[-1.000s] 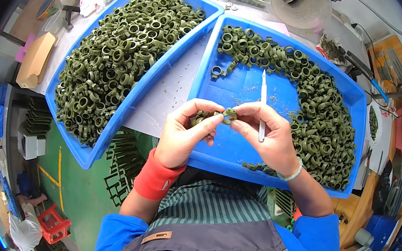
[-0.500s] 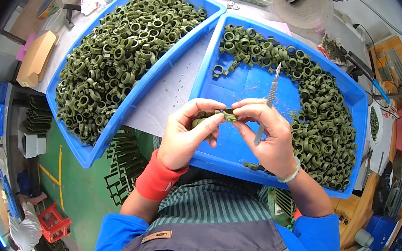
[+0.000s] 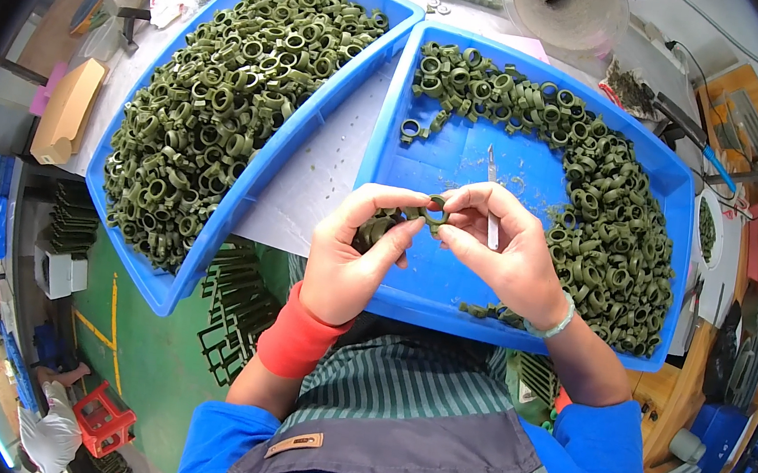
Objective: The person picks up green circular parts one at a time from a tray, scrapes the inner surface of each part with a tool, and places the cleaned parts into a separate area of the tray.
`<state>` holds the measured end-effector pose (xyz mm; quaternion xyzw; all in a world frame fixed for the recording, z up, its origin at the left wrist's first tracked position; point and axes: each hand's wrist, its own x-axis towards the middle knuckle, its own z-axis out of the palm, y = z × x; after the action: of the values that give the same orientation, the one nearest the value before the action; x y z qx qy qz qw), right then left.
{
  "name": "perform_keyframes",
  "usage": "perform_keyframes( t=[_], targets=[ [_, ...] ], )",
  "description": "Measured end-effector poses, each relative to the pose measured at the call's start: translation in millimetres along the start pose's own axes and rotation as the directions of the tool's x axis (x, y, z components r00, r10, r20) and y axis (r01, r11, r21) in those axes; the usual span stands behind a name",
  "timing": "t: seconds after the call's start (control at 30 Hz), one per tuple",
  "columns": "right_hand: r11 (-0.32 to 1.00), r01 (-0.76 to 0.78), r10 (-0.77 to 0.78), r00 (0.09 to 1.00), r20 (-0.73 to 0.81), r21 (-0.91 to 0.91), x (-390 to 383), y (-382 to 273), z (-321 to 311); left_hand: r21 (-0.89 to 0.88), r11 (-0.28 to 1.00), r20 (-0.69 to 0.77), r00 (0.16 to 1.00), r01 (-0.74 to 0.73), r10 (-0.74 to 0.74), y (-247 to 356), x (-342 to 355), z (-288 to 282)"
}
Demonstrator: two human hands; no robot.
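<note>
Pale tabletop (image 3: 329,164) over green floor (image 3: 161,385); left grip (image 3: 343,261) and right grip (image 3: 517,257) pinch one ring (image 3: 437,217).

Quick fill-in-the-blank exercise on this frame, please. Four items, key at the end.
1. The ring that the left hand and right hand pinch together is coloured ____.
2. The knife in the right hand has its blade pointing ____ from the person's body.
3. Of the left tub and the right tub, bare bottom shows in the ____ one.
4. The wristband on the left arm is coloured ____.

Missing words: green; away; right; red.
</note>
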<state>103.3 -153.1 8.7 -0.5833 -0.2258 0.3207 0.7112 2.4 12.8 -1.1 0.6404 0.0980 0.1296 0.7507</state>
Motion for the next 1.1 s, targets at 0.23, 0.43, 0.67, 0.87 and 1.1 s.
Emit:
perform_keyframes(
  t=[0.23,0.43,0.67,0.87,1.1],
  targets=[
    [0.989,-0.148,0.148,0.986,0.072,-0.007,1.5,-2.8,-7.3,0.143,0.989,0.030,0.999,-0.035,0.031,3.8,0.4,1.5],
    [0.980,-0.197,0.200,0.976,0.082,-0.036,1.1,-6.3,-5.7,0.086,0.994,0.056,0.996,0.063,-0.068,3.7,0.7,-3.7],
    [0.977,-0.205,0.209,0.973,0.096,-0.055,0.8,-9.9,-6.6,0.013,0.991,0.064,0.989,0.132,-0.132,6.2,1.6,-4.7],
    [0.978,-0.201,0.192,0.972,0.134,0.055,1.3,-10.8,-9.2,-0.152,0.968,0.104,0.977,0.201,-0.187,3.3,3.6,-11.7],
    [0.975,-0.178,0.158,0.976,0.153,0.129,0.7,-7.7,-7.3,-0.210,0.962,0.101,0.982,0.176,-0.157,0.7,2.8,-10.0]
  ],
)
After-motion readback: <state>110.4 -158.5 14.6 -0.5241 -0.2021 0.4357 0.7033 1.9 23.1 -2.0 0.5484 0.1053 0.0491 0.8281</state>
